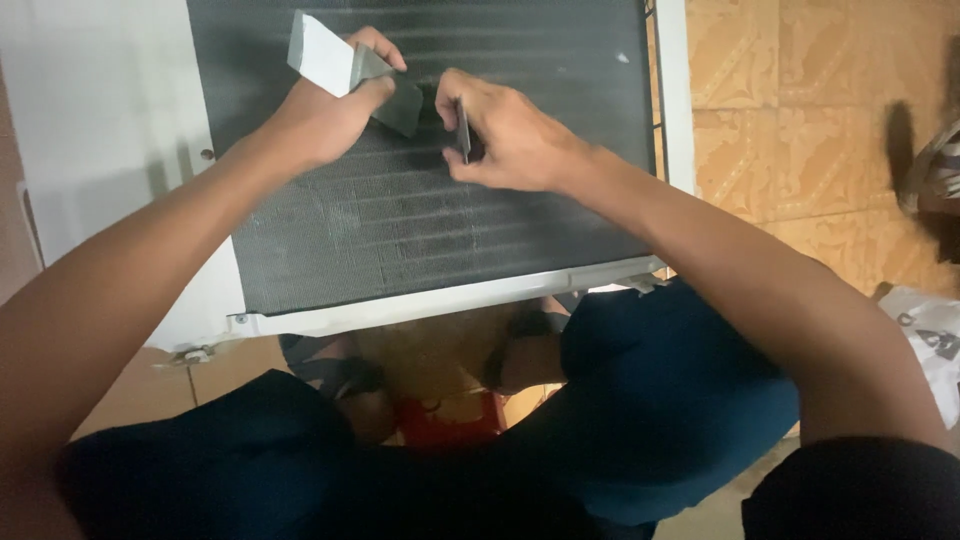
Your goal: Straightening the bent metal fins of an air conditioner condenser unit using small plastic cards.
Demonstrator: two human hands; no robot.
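**Two hands on a dark finned panel**

Big flat panel of thin metal fins (pixel 420 220), dark grey, set in a white frame (pixel 440 300), lying on an orange tiled floor (pixel 780 120). Top of the panel cut off by the picture's edge. Some fins in the middle look bent and pale.

Left hand (pixel 325 120) resting on the upper part of the panel, fingers curled tight around a folded grey and white sheet (pixel 340 65). Hard to tell if paper or card. One dark corner pokes out past the thumb.

Right hand (pixel 510 140) just beside it, fingers pinched shut on a thin dark tool (pixel 463 130), held upright against the fins. Most of the tool hidden in the hand, kind not clear.

Below the frame: knees in dark blue trousers (pixel 660 400), sandalled feet (pixel 345 375) in shadow, something red (pixel 450 420) between them, half hidden. Blurry striped thing (pixel 935 165) at the right edge, cut off.
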